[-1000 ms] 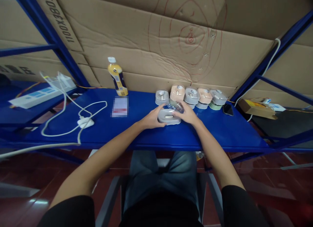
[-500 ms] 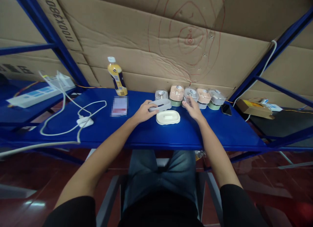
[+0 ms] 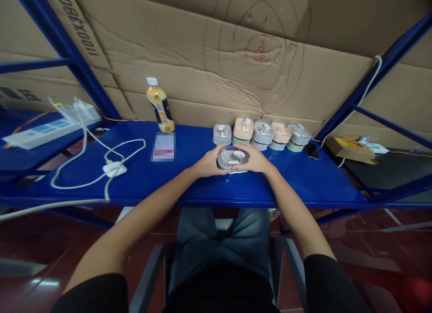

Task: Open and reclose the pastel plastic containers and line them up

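Observation:
A grey oval lidded container (image 3: 233,158) with a clear top, a round label and a small pale tab is held between my two hands near the middle of the table. My left hand (image 3: 209,163) wraps its left side, fingers curled behind and thumb at the front. On the opposite side my right hand (image 3: 257,158) grips it the same way. A thin pale edge of the cream oval base (image 3: 239,172) shows just below the container; the rest is hidden. I cannot tell whether the grey ring is under the container.
Behind my hands stands a row of small lidded boxes, among them a grey box (image 3: 222,134) and a pink one (image 3: 243,127). A yellow drink bottle (image 3: 162,107), a blurred card-like item (image 3: 164,146), a white charger (image 3: 114,169) with cable and a phone (image 3: 312,151) lie around.
My right hand has come left from the box row, and my left hand has moved slightly right and nearer. Both now grip the grey container over the cream base, which was uncovered before.

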A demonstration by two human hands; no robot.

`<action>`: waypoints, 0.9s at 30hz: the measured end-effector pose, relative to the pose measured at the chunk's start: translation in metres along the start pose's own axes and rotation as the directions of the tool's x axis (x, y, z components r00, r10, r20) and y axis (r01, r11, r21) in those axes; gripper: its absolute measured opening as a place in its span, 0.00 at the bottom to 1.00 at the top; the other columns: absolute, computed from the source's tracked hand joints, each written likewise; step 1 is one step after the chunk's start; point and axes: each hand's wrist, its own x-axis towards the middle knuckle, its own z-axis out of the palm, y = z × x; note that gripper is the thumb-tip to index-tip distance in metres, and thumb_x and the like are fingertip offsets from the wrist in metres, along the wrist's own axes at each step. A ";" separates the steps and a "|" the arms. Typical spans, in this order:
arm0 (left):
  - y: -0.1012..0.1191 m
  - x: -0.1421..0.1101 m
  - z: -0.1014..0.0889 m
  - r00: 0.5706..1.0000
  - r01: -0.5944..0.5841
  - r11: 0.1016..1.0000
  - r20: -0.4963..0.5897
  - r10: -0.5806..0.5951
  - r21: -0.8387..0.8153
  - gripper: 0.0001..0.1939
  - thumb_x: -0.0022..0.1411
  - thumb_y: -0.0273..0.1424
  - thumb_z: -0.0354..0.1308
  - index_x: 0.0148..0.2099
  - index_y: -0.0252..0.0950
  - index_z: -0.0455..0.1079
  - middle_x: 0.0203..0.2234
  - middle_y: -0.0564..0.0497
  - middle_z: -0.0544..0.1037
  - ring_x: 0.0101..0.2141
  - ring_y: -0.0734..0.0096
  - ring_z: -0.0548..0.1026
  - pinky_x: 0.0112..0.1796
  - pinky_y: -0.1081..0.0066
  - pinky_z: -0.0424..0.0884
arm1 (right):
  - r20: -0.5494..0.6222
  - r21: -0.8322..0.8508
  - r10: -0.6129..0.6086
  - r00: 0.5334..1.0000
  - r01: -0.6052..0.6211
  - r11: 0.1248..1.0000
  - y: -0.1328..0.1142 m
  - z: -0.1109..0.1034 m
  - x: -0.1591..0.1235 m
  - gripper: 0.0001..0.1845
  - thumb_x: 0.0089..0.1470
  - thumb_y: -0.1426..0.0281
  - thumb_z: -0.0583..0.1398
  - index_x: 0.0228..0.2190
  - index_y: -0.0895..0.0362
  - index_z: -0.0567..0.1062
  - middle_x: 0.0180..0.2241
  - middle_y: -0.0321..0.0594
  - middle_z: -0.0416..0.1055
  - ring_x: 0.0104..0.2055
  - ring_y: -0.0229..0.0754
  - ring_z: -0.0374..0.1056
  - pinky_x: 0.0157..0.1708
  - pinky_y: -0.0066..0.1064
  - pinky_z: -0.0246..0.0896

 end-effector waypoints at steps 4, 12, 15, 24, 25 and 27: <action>-0.004 0.001 0.003 1.000 0.010 1.000 0.016 -0.009 -0.018 0.59 0.48 0.48 0.75 0.74 0.36 0.52 0.64 0.35 0.72 0.64 0.39 0.72 0.61 0.48 0.70 | 0.060 -0.042 0.016 0.998 -0.014 0.999 0.002 0.008 0.000 0.52 0.40 0.44 0.75 0.62 0.52 0.74 0.57 0.50 0.74 0.58 0.60 0.73 0.62 0.55 0.66; -0.004 0.002 0.004 1.000 0.013 0.999 0.013 -0.012 -0.043 0.59 0.47 0.45 0.75 0.75 0.35 0.52 0.65 0.33 0.70 0.64 0.37 0.71 0.61 0.45 0.70 | 0.094 -0.073 0.048 0.994 -0.041 0.996 -0.001 0.007 -0.001 0.51 0.44 0.44 0.74 0.65 0.51 0.72 0.56 0.49 0.73 0.57 0.60 0.72 0.61 0.54 0.66; -0.001 0.003 0.003 0.999 0.024 0.999 0.025 -0.023 -0.042 0.59 0.47 0.45 0.75 0.75 0.35 0.52 0.65 0.34 0.71 0.64 0.38 0.71 0.62 0.45 0.69 | 0.092 -0.087 0.044 0.995 -0.036 0.996 -0.002 0.008 0.000 0.50 0.45 0.44 0.74 0.65 0.51 0.72 0.55 0.48 0.73 0.56 0.59 0.72 0.61 0.54 0.67; 0.001 0.001 0.001 0.998 -0.041 0.999 -0.052 0.042 0.028 0.49 0.48 0.43 0.73 0.69 0.37 0.63 0.64 0.38 0.73 0.64 0.41 0.72 0.65 0.46 0.66 | 0.081 0.003 0.067 0.994 -0.068 0.998 0.008 0.009 -0.001 0.57 0.41 0.39 0.73 0.66 0.51 0.68 0.61 0.51 0.70 0.63 0.62 0.67 0.66 0.56 0.62; 0.001 0.000 -0.003 0.995 -0.036 0.999 -0.089 0.039 0.028 0.48 0.48 0.43 0.74 0.69 0.38 0.64 0.64 0.39 0.73 0.64 0.42 0.72 0.65 0.46 0.66 | 0.037 0.018 0.083 0.996 -0.084 0.996 0.007 0.007 -0.001 0.56 0.42 0.38 0.72 0.66 0.51 0.68 0.62 0.50 0.69 0.64 0.61 0.66 0.66 0.55 0.62; 0.003 0.001 -0.012 0.978 -0.001 1.000 -0.208 0.003 0.013 0.48 0.48 0.43 0.74 0.69 0.39 0.64 0.64 0.41 0.74 0.63 0.43 0.73 0.65 0.47 0.66 | -0.120 0.048 0.138 0.983 -0.133 0.990 0.006 0.001 -0.001 0.49 0.51 0.38 0.67 0.65 0.51 0.68 0.62 0.49 0.71 0.62 0.58 0.69 0.63 0.51 0.66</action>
